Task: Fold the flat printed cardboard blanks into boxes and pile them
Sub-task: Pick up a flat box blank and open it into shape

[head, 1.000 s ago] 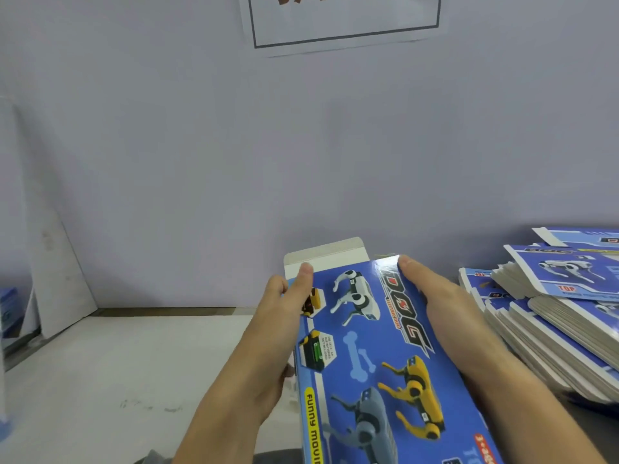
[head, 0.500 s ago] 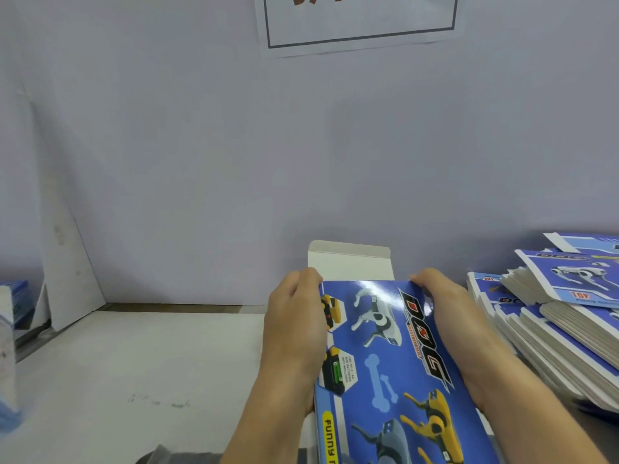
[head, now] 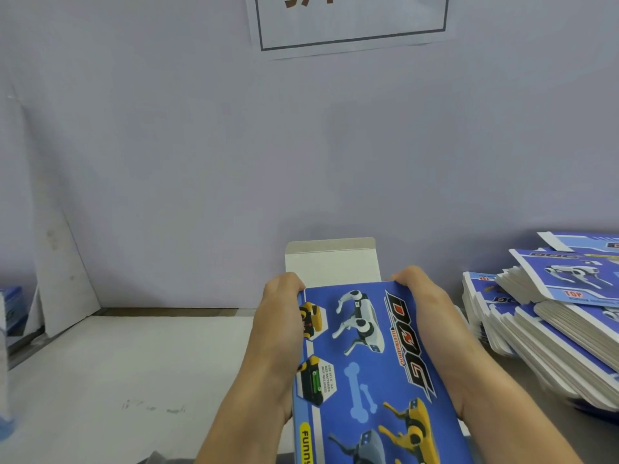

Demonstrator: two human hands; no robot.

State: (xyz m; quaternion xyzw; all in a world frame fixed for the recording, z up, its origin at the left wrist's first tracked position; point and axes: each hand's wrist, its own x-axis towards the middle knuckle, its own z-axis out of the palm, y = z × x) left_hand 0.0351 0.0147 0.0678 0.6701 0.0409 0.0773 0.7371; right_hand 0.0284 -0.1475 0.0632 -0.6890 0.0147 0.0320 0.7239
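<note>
Pale lavender wall (head: 234, 145) across the far side, evenly lit. High at centre, a white paper sign (head: 351, 25) with a dark border and cropped reddish lettering. Below, a white worktop (head: 117, 373), faintly scuffed near the left. At far left, a white board (head: 63, 272) leaning against the wall.

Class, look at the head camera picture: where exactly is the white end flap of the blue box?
The white end flap stands up at the far end of the blue box, just right of centre, between the left hand and right hand, against the grey wall.
</note>
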